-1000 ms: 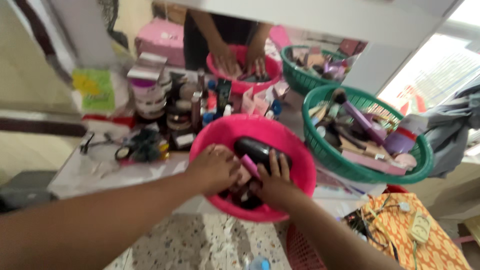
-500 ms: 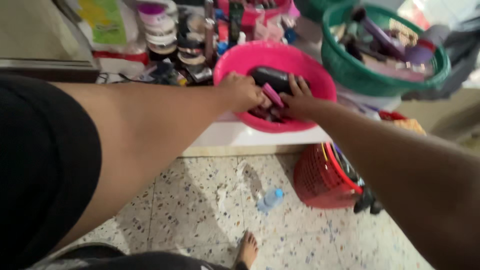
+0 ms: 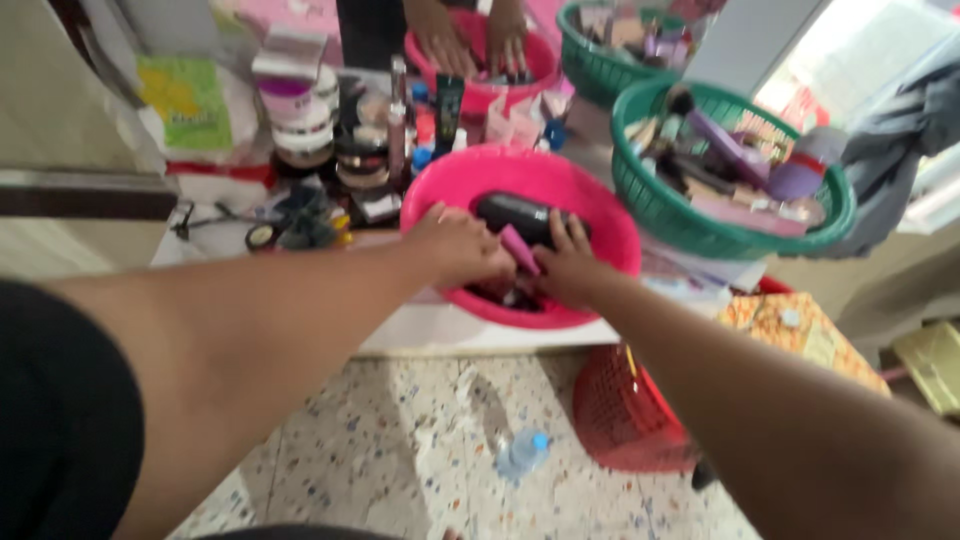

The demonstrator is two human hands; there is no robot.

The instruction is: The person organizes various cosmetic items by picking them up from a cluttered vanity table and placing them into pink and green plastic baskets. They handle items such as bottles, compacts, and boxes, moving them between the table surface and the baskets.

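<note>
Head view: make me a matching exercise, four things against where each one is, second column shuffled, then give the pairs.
Things:
1. pink basket
2. green basket
3. red basket
4. plastic bottle

Places:
A. lying on the speckled floor
B. on the floor below the counter edge
C. on the counter, with both hands inside
D. on the counter to the right, full of cosmetics

Pairs: 1-C, 2-D, 3-B, 4-A

Bright daylight came from 2 o'clock, blown-out glare there; whole frame was softly motion-blurred, edges stretched.
</note>
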